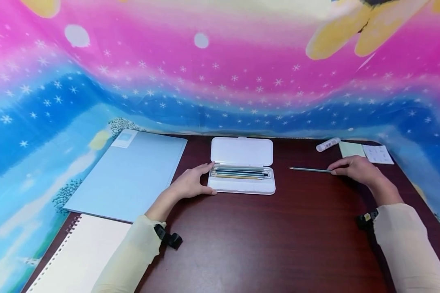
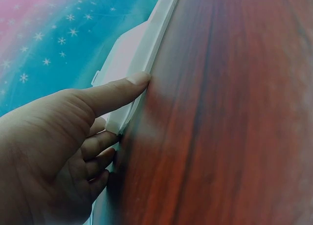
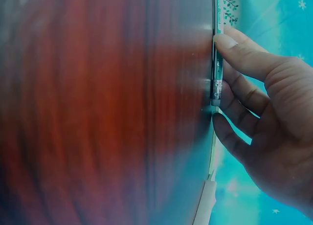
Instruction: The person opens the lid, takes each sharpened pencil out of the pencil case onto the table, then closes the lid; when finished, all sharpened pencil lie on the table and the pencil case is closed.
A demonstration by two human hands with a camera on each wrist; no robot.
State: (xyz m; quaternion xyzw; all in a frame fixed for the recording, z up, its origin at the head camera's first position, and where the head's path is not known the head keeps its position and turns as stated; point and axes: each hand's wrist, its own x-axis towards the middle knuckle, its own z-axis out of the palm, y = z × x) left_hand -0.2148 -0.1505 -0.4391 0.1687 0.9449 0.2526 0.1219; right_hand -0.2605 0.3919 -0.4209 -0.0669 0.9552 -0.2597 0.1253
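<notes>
A white pencil case (image 1: 242,187) lies with its lid raised at the middle of the table, several pencils (image 1: 238,173) side by side inside it. My left hand (image 1: 190,182) holds the case by its left end, thumb along the front edge and fingers at the back corner. In the left wrist view, the thumb (image 2: 117,93) presses against the side of the case (image 2: 156,32). On the right, my right hand (image 1: 357,169) pinches a green pencil (image 1: 309,169) near its eraser end, with its sharpened tip toward the case. The right wrist view shows the pencil's eraser end (image 3: 215,100) beside the fingers.
A light blue folder (image 1: 132,175) lies at the left, with a spiral notebook (image 1: 84,252) in front of it. Beyond my right hand are a white glue stick (image 1: 328,145), a green note pad (image 1: 352,149) and a white printed pad (image 1: 378,154). A patterned cloth (image 1: 205,81) hangs behind the table.
</notes>
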